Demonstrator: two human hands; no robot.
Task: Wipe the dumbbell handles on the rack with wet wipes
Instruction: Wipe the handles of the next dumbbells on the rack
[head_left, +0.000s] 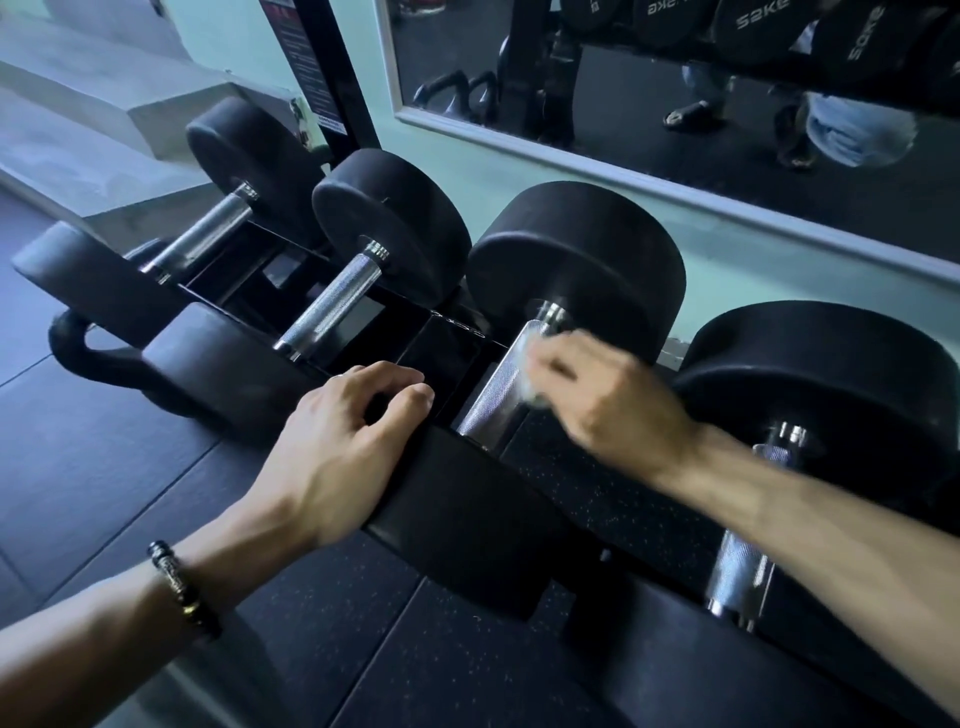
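Knurled steel handle, right hand pressing crumpled wipe

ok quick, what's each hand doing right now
Left hand: open, resting on the near dumbbell head.
Right hand: holding the wet wipe against the handle.

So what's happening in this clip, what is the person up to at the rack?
A person is cleaning dumbbells on a black rack. The right hand presses a crumpled white wet wipe against the knurled silver handle of the third black round-headed dumbbell from the left; the hand is motion-blurred. The left hand, with a dark beaded bracelet on its wrist, rests on that dumbbell's near head.
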